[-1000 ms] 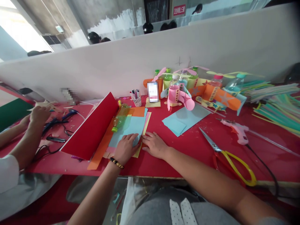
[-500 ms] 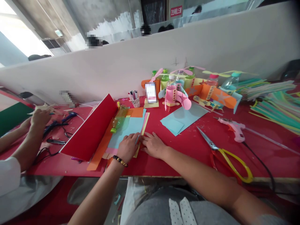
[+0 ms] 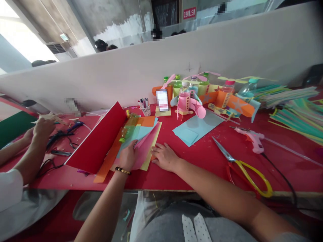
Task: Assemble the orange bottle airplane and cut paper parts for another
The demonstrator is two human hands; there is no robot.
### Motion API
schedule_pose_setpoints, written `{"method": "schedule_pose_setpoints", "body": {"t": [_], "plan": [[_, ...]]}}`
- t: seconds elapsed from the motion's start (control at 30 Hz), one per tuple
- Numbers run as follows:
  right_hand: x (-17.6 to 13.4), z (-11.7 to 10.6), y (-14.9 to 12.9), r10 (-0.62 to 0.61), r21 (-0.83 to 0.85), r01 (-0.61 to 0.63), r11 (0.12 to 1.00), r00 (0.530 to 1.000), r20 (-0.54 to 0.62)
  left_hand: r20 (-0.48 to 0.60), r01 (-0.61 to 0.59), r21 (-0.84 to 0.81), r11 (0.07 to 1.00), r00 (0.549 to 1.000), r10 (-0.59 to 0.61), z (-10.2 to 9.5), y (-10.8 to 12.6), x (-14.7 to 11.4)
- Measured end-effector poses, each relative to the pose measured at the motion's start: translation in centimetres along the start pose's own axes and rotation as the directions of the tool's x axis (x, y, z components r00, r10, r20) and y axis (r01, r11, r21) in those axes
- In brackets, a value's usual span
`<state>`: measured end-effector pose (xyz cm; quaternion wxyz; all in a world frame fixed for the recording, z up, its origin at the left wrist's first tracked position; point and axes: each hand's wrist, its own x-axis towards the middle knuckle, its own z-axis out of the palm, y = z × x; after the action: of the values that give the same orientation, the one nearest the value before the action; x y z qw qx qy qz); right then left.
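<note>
My left hand [image 3: 128, 156] grips the raised right edge of a light blue paper sheet [image 3: 121, 148], folding it up to the left. Beneath it shows a pink paper sheet [image 3: 145, 148], and a yellow sheet [image 3: 154, 144] sticks out below that. My right hand [image 3: 165, 157] lies on the red tabletop with its fingers apart, the fingertips at the yellow sheet's right edge. A clear bottle with a green cap [image 3: 128, 127] rests on its side on the papers. Orange paper [image 3: 103, 171] extends from the left of the stack.
A red folded board [image 3: 98, 141] stands left of the papers. Scissors [image 3: 234, 161] and a pink glue gun [image 3: 252, 137] lie to the right. Blue paper [image 3: 199, 126], a phone [image 3: 162, 101], a pen cup [image 3: 145, 109] and several decorated bottles are behind. Another person's hands [image 3: 44, 126] work at left.
My left hand has moved left and lifted the light blue sheet's edge, uncovering the pink sheet. My right hand has stayed nearly in place.
</note>
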<state>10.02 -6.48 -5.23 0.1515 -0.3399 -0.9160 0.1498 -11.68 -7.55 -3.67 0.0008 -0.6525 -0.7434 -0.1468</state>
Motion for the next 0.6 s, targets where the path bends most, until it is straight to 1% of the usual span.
{"method": "schedule_pose_setpoints", "body": {"t": [0.1,0.17,0.2,0.23,0.3,0.33,0.37,0.4,0.5,0.6], "plan": [[-0.1,-0.1,0.0,0.001,0.009,-0.001,1.0,1.0,-0.012,-0.058,0.094,-0.18,0.979,0.993,-0.105,0.5,-1.4,0.9],[-0.1,-0.1,-0.1,0.0,0.013,0.0,1.0,1.0,-0.02,-0.104,0.136,-0.343,0.929,0.978,-0.182,0.8,-2.0,1.3],[-0.1,-0.1,-0.2,0.0,0.014,0.0,1.0,1.0,-0.025,-0.109,0.159,-0.467,0.87,0.966,-0.235,1.0,-2.3,1.4],[-0.1,-0.1,-0.3,0.0,0.014,0.001,1.0,1.0,-0.029,-0.092,0.18,-0.6,0.78,0.952,-0.291,1.1,-2.4,1.4],[-0.1,0.0,-0.6,0.001,0.01,-0.001,1.0,0.999,-0.041,-0.008,0.209,-0.803,0.558,0.933,-0.361,1.4,-2.7,1.3],[-0.1,0.1,-0.7,-0.005,0.006,0.005,1.0,0.999,-0.048,0.04,0.221,-0.856,0.467,0.93,-0.366,1.5,-2.8,1.3],[-0.1,0.2,-0.9,-0.017,-0.001,0.017,1.0,0.998,-0.055,0.076,0.229,-0.883,0.409,0.931,-0.358,1.6,-2.9,1.2],[0.0,0.4,-1.0,-0.033,-0.009,0.033,0.999,0.997,-0.063,0.099,0.235,-0.894,0.382,0.934,-0.345,1.7,-3.0,1.2],[0.3,0.8,-1.4,-0.076,-0.034,0.073,0.997,0.994,-0.076,0.153,0.254,-0.911,0.325,0.94,-0.305,1.7,-3.2,1.0],[1.2,0.9,-1.6,-0.082,-0.054,0.078,0.996,0.994,-0.079,0.213,0.28,-0.923,0.265,0.943,-0.256,1.5,-3.3,0.9]]}}
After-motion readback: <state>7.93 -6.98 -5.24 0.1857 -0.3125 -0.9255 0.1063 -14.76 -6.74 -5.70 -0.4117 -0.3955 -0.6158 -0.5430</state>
